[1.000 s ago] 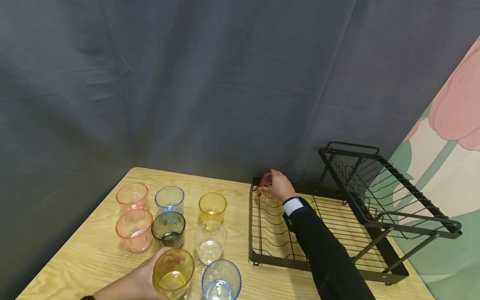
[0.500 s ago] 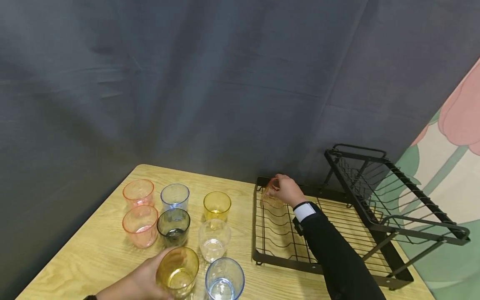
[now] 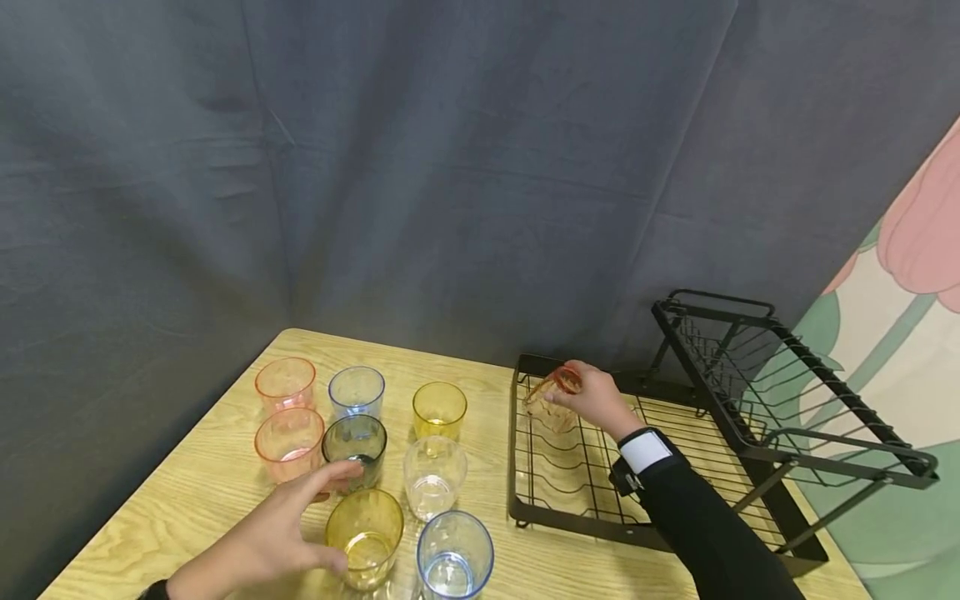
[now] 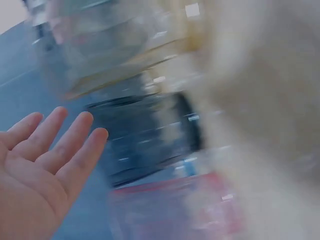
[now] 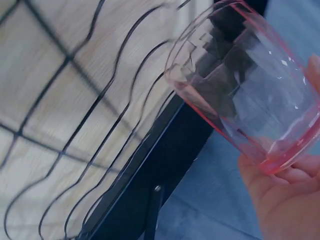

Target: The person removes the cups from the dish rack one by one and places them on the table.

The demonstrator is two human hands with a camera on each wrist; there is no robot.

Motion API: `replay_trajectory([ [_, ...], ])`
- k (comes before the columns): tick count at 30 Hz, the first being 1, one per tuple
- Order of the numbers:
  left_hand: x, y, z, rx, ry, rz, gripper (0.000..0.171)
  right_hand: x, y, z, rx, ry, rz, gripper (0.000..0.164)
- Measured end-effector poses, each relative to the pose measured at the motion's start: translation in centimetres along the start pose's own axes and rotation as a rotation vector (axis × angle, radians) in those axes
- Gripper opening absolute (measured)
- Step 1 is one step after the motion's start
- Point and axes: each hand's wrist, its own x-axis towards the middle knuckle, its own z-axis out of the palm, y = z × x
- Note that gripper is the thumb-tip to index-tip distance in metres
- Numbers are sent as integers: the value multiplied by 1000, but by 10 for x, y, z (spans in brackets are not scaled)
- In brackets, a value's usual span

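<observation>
In the head view my right hand (image 3: 597, 400) grips a clear pink glass (image 3: 553, 398) over the back left corner of a black dish rack (image 3: 573, 527). The right wrist view has the fingers (image 5: 255, 180) at the thick base of the glass, its mouth tilted toward the rack's wires. My left hand (image 3: 270, 525) is spread beside an amber glass (image 3: 366, 533), thumb close to its side; whether it touches is unclear. A smoky grey glass (image 3: 356, 450) stands just beyond those fingers. The left wrist view is blurred, showing straight fingers near the grey glass (image 4: 150, 135).
Pink glasses (image 3: 287, 442), blue glasses (image 3: 454, 554), a yellow glass (image 3: 439, 410) and a clear glass (image 3: 433, 479) stand mouth up on the wooden table (image 3: 172, 492). The rack's raised upper tier (image 3: 795, 383) is at the right. A grey curtain (image 3: 450, 192) hangs behind.
My left hand has let go of the amber glass and spread its fingers to the left of it. The right hand has shifted slightly right and nearer, and the pink glass is now more tilted.
</observation>
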Motion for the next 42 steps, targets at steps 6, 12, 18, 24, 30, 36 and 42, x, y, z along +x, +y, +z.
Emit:
replay_trajectory([
  [6,23,14,-16,72,94,6,83,-14,-21,-10,196,42,22,73],
  [12,45,27,-23,31,107,-19,87,-30,-47,-19,535,-4,54,76],
  [18,66,37,-16,-52,170,26,92,-48,-72,-24,874,-65,8,63],
  [24,87,49,-5,-186,196,64,100,-65,-97,-29,1352,-187,-82,37],
  [30,114,67,10,-307,192,129,112,-79,-114,-29,1658,-386,-182,43],
  [36,131,80,25,-366,152,141,120,-97,-137,-22,1850,-515,-153,52],
  [42,139,92,32,-487,116,289,120,-115,-158,-14,1845,-611,-105,54],
])
